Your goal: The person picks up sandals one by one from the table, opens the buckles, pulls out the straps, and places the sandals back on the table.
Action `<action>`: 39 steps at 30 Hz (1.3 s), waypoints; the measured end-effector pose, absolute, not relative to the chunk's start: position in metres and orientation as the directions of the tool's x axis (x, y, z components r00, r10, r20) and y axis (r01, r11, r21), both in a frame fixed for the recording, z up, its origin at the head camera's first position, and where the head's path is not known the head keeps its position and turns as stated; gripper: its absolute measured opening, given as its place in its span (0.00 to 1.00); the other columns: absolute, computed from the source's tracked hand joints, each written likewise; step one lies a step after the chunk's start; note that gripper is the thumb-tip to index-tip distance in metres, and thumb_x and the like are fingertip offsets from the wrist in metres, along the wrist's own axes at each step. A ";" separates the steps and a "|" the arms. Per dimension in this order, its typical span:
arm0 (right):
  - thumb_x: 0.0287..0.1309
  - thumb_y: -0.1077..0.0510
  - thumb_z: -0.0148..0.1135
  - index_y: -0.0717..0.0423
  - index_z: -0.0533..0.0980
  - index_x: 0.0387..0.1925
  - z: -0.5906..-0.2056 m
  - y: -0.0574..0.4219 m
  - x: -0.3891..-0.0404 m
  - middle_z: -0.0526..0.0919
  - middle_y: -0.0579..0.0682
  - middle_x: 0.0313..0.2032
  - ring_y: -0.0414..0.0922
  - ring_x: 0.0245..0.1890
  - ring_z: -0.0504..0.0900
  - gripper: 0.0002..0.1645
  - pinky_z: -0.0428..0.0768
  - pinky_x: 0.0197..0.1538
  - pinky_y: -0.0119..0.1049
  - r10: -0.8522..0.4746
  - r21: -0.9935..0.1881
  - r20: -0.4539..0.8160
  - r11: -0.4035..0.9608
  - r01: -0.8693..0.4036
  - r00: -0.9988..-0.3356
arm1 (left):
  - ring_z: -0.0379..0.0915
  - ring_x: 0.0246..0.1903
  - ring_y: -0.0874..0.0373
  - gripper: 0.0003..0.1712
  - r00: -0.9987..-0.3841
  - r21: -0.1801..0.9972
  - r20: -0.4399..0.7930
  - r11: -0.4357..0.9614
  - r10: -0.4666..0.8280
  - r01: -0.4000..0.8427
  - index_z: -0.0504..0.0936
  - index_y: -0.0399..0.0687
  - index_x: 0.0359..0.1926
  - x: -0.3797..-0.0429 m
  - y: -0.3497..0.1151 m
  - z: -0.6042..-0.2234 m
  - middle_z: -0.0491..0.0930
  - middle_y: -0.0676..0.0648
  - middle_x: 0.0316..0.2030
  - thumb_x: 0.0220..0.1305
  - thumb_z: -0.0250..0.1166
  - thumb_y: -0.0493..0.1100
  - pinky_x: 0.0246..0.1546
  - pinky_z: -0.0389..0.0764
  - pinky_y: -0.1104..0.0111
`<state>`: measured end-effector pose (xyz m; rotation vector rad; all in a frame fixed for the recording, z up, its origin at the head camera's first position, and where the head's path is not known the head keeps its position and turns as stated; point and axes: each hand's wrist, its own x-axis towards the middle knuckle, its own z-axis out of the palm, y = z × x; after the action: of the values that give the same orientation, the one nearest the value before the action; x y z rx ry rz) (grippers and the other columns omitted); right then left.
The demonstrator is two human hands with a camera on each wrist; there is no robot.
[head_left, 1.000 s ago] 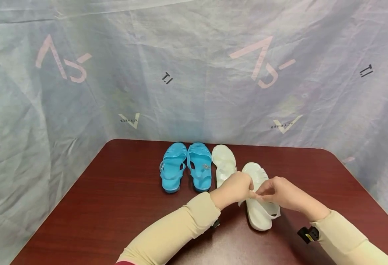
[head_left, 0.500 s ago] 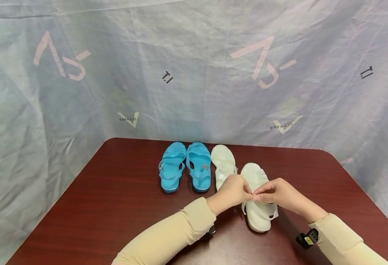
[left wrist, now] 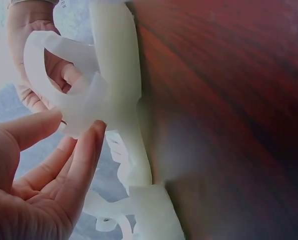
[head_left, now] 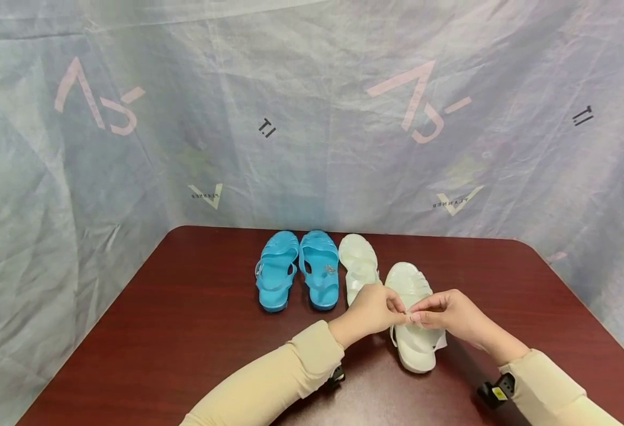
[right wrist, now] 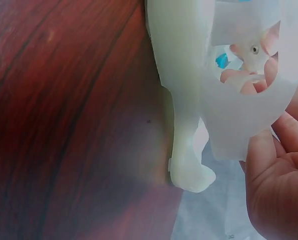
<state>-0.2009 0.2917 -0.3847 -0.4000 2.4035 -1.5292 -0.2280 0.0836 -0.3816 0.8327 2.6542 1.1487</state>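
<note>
A translucent white jelly sandal (head_left: 416, 356) lies on the table, toe pointing away. Over its middle my two hands meet at its strap. My left hand (head_left: 372, 307) pinches the strap from the left between thumb and fingers. From the right, my right hand (head_left: 454, 315) pinches it too, fingertips almost touching the left ones. In the right wrist view, left fingertips and a small metal-ringed stud (right wrist: 254, 49) on a strap end show through the strap opening. Fingers hide the exact fastening point. The other white sandal (head_left: 357, 254) lies to the left, its heel partly behind my left hand.
Two blue sandals (head_left: 277, 266) stand side by side left of the white ones, toes toward the back edge. The dark red wooden table (head_left: 184, 331) ends at a grey printed cloth (head_left: 312, 118) hanging behind. A black wrist camera (head_left: 495, 391) sits under the right sleeve.
Both hands have shifted slightly left and down. My right fingertips have come closer to the left ones at the strap. The sandals stay almost where they were.
</note>
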 end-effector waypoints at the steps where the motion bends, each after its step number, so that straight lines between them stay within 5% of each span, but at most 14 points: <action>1: 0.57 0.59 0.68 0.70 0.82 0.42 -0.385 0.291 -0.201 0.88 0.53 0.35 0.33 0.34 0.83 0.17 0.84 0.38 0.30 -0.367 -0.906 -0.069 0.412 -0.096 -0.928 | 0.69 0.21 0.74 0.07 -0.842 0.708 0.096 0.557 0.531 0.433 0.86 0.49 0.25 -0.228 0.083 -0.382 0.80 0.58 0.20 0.52 0.75 0.45 0.23 0.71 0.82; 26: 0.56 0.57 0.69 0.66 0.82 0.42 -0.385 0.305 -0.185 0.86 0.57 0.38 0.34 0.31 0.81 0.17 0.82 0.35 0.32 -0.288 -0.864 -0.083 0.497 -0.075 -0.954 | 0.67 0.18 0.72 0.08 -0.874 0.781 0.089 0.512 0.477 0.359 0.84 0.49 0.23 -0.215 0.081 -0.392 0.77 0.57 0.17 0.52 0.75 0.44 0.19 0.70 0.79; 39: 0.60 0.57 0.66 0.68 0.80 0.45 -0.380 0.298 -0.192 0.85 0.60 0.40 0.35 0.35 0.82 0.18 0.84 0.37 0.33 -0.359 -0.875 -0.052 0.465 -0.131 -0.932 | 0.68 0.17 0.71 0.07 -0.890 0.782 0.078 0.527 0.449 0.334 0.85 0.48 0.23 -0.218 0.082 -0.383 0.78 0.57 0.17 0.52 0.75 0.43 0.19 0.71 0.79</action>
<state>-0.1915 0.2979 -0.3797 -0.4228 2.4857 -1.4547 -0.2179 0.0823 -0.3830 0.6780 2.6264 1.3005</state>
